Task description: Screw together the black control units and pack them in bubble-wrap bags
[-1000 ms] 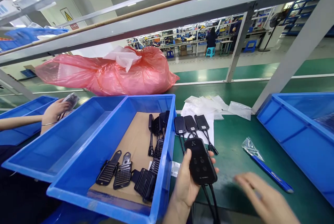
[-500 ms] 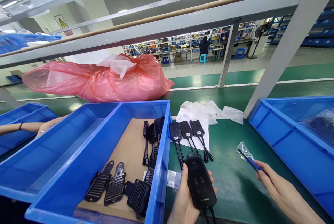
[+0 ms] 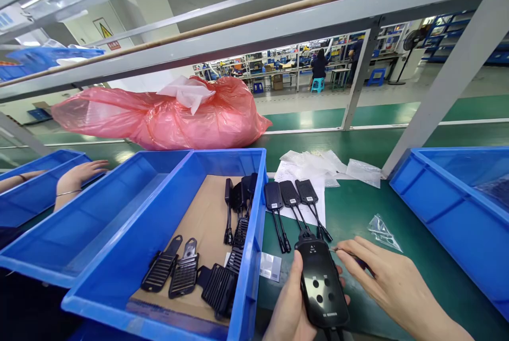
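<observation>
A green table (image 3: 350,203) spreads across the scene. A blue bin (image 3: 155,224) stands at the left, a second bin (image 3: 449,208) at the right, and a pink bag (image 3: 199,118) lies on the far side of the left one. Nearer, the right hand (image 3: 393,282) pinches a slim tool between thumb and fingers. The left hand (image 3: 290,304), near the middle, wraps round a black device (image 3: 324,282), buttons up. Three units (image 3: 290,192) lie in a row beyond it. A clear wrapper (image 3: 384,232) lies on the right. Smallest is the tool (image 3: 334,249), mostly hidden, tip at the device's far right edge; I cannot tell whether they touch.
</observation>
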Demonstrator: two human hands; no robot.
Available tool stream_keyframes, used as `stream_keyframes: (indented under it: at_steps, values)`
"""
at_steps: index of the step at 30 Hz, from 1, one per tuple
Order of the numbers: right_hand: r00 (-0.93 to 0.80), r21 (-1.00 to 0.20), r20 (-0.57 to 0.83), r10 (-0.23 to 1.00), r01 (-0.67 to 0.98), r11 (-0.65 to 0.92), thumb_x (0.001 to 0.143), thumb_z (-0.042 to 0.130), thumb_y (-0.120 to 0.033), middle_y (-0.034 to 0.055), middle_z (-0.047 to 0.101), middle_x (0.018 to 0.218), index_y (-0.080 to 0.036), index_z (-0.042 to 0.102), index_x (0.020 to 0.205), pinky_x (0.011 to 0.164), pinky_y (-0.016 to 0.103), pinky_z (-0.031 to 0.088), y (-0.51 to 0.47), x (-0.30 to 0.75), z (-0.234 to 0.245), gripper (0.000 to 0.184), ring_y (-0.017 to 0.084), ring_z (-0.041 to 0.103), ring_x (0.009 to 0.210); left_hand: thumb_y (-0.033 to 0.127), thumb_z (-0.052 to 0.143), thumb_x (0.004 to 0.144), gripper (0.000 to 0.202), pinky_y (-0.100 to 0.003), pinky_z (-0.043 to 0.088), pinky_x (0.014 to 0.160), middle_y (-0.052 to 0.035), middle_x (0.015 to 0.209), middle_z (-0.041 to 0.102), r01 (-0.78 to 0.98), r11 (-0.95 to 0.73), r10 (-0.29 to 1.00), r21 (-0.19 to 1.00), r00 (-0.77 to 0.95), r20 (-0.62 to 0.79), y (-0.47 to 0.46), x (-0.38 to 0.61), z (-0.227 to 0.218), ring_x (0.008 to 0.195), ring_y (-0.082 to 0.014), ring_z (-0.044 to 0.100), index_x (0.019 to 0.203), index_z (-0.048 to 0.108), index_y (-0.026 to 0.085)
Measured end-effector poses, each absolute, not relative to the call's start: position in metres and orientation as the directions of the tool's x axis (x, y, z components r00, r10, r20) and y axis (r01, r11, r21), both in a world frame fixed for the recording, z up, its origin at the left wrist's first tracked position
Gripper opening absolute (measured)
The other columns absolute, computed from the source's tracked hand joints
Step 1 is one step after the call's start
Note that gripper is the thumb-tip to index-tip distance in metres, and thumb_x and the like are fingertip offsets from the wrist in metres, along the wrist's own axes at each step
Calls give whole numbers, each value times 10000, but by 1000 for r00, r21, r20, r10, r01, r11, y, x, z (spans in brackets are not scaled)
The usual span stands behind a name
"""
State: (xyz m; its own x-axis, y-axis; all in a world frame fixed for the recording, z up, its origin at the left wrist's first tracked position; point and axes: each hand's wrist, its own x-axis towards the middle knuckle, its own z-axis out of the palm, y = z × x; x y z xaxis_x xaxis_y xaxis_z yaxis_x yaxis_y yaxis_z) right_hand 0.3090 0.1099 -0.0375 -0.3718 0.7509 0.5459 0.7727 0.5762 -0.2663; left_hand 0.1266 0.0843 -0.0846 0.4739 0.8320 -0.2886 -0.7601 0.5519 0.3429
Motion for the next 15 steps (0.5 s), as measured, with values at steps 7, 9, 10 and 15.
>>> stream_keyframes:
  at_steps: [7,9,10,15]
  values:
    - [-484,195,664,570,848,493,1131,194,-287,-18,675,657,-239,675,729,386,306,252,110,296,-20,629,107,576,438,582,376,1037,672,-366,606,846,-171,1037,777,-758,520,850,394,410,-331,80,128,-78,932,-230,715,1159,757,42]
    - [-520,269,664,537,837,477,1125,195,-225,-12,704,685,-236,696,735,409,308,247,109,297,-19,635,110,581,464,577,358,1041,679,-362,606,846,-170,1035,778,-756,520,850,398,410,-330,79,129,-77,934,-229,717,1149,762,42]
    - [-534,299,662,526,832,468,1119,203,-193,-10,712,695,-236,704,739,423,310,247,109,297,-18,630,117,583,481,576,358,1041,679,-360,607,846,-169,1035,779,-757,521,849,394,412,-331,78,129,-77,933,-229,718,1150,763,43]
    - [-589,383,645,487,800,461,1072,240,-61,-2,744,744,-229,716,762,501,306,290,107,298,-17,593,132,606,570,604,473,998,648,-365,609,845,-172,1031,786,-764,519,850,383,416,-322,78,129,-80,931,-238,725,1173,759,49]
